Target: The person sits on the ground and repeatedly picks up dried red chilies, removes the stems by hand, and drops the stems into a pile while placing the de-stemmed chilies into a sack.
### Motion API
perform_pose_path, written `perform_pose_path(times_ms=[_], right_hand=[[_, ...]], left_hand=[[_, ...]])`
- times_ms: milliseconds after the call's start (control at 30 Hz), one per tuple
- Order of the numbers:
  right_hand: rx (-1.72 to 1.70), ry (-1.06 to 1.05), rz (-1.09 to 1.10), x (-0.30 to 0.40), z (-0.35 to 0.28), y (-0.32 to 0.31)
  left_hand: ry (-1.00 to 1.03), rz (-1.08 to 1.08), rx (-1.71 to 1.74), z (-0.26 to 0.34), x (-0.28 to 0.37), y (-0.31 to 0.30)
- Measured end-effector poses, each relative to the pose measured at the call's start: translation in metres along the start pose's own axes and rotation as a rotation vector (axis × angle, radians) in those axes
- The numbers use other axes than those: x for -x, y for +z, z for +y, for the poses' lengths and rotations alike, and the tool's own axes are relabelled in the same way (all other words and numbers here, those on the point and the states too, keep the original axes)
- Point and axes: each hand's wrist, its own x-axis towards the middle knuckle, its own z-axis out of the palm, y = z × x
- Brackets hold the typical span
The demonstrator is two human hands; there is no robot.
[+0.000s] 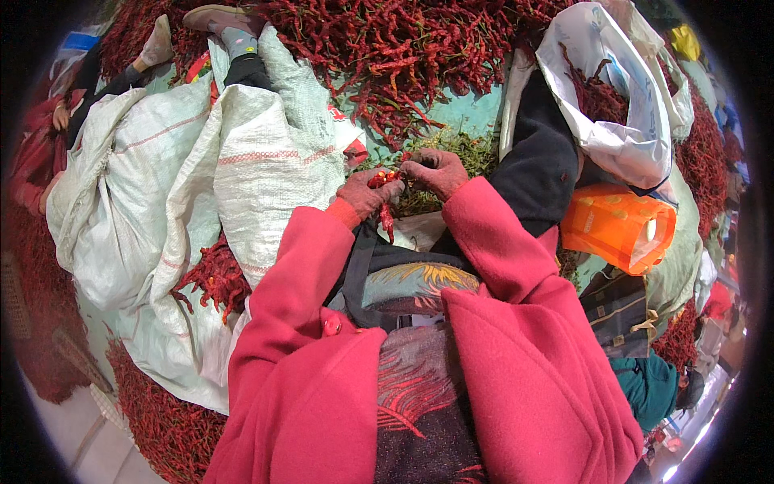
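My left hand is closed around a few dried red chili peppers, some hanging below the palm and others showing at the fingers. Close beside it, my right hand has its fingers curled and pinches at a red chili pepper; the fingers partly hide it. Beneath both hands lies a heap of greenish chili stems. Beyond them a large pile of wrinkled red chilies spreads over a pale green ground sheet.
White woven sacks lie on the left, with a chili cluster beside them. To the right are a white plastic bag containing chilies, an orange bag and a dark bag. Other people sit nearby; one shoe rests by the pile.
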Motion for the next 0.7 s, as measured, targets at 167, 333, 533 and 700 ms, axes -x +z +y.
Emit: perform_pose_path(times_ms=[167, 333, 533, 700], right_hand=[[-0.106, -0.031, 0.110, -0.003, 0.007, 0.006], [-0.136, -0.058, 0.111, 0.000, -0.003, 0.004], [0.249, -0.442, -0.193, 0.033, -0.027, 0.042], [0.086, 0.113, -0.335, 0.016, -0.040, 0.016]], left_hand=[[0.073, 0.037, 0.013, 0.000, 0.001, -0.004], [0.094, 0.095, 0.127, -0.011, -0.007, -0.007], [0.228, 0.175, 0.144, -0.009, -0.010, -0.010], [-0.012, 0.245, 0.353, 0.009, -0.008, -0.023]])
